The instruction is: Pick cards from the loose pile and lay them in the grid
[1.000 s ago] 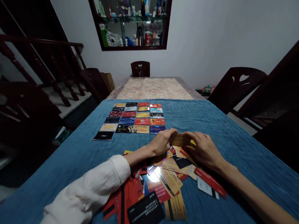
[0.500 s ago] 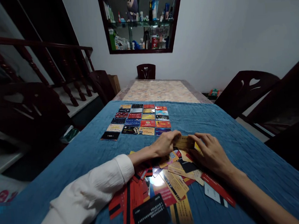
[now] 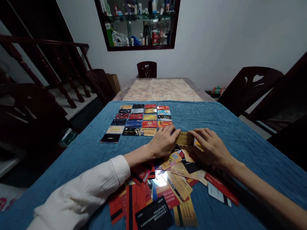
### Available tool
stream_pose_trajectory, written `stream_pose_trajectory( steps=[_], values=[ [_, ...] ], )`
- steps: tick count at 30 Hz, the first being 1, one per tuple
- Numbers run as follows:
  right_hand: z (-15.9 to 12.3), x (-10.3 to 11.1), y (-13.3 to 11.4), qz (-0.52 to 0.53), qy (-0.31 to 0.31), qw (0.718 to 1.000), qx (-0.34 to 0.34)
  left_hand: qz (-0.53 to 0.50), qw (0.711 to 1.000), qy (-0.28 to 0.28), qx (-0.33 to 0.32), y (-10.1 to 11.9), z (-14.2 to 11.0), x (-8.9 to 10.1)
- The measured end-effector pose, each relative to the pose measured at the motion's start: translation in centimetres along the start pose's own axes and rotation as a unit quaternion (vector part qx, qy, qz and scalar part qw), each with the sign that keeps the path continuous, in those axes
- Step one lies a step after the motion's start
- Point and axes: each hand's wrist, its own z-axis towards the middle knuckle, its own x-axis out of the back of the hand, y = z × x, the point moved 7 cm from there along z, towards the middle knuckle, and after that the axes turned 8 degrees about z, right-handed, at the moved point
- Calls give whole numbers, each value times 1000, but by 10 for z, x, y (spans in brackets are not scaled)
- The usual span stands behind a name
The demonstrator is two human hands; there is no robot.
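A gold card (image 3: 184, 138) is held up on edge between my hands, above a loose pile of cards. My left hand (image 3: 164, 142) pinches its left end, fingers curled and close to the laid-out cards. At the card's right end, the fingertips of my right hand (image 3: 213, 146) grip it. Beneath and nearer to me lie overlapping cards: a black card (image 3: 154, 220), a red card (image 3: 135, 204), a gold striped card (image 3: 176, 187) and others. Beyond my left hand, several cards such as the blue card (image 3: 133, 123) lie face up in close rows. My left forearm covers part of the pile.
A blue cloth (image 3: 88, 161) covers the near part of the table; the patterned tabletop (image 3: 155, 90) shows beyond it. Dark wooden chairs stand around, one right (image 3: 248, 87) and one at the far end (image 3: 147, 70). A wall cabinet (image 3: 139, 32) holds bottles and a plush toy.
The view has shifted slightly. My left hand has moved a little left and away, now covering a corner of the laid-out rows. The gold card stays between both hands.
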Motion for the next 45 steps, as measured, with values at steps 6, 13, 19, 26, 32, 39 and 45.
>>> stream_pose_trajectory(
  steps=[6, 13, 19, 26, 32, 39, 45],
  values=[
    [13, -13, 5, 37, -30, 999, -9, 63, 998, 18, 3, -14, -4, -7],
    [31, -36, 13, 74, -52, 996, -11, 97, 995, 1, 21, -35, -7, -10],
    [52, -56, 21, 110, -83, 990, -7, 68, 995, -52, 48, -58, -10, -3],
    [92, -81, 33, 107, -126, 986, -13, 36, 990, -82, 105, -97, -6, -1],
    [129, -104, 45, 96, -176, 979, -44, 41, 983, -109, 145, -131, 4, -4],
    [164, -125, 56, 86, -189, 976, -70, 53, 977, -119, 167, -168, 15, -13],
    [184, -145, 67, 85, -219, 968, -88, 50, 975, -129, 175, -197, 24, -28]
  ],
)
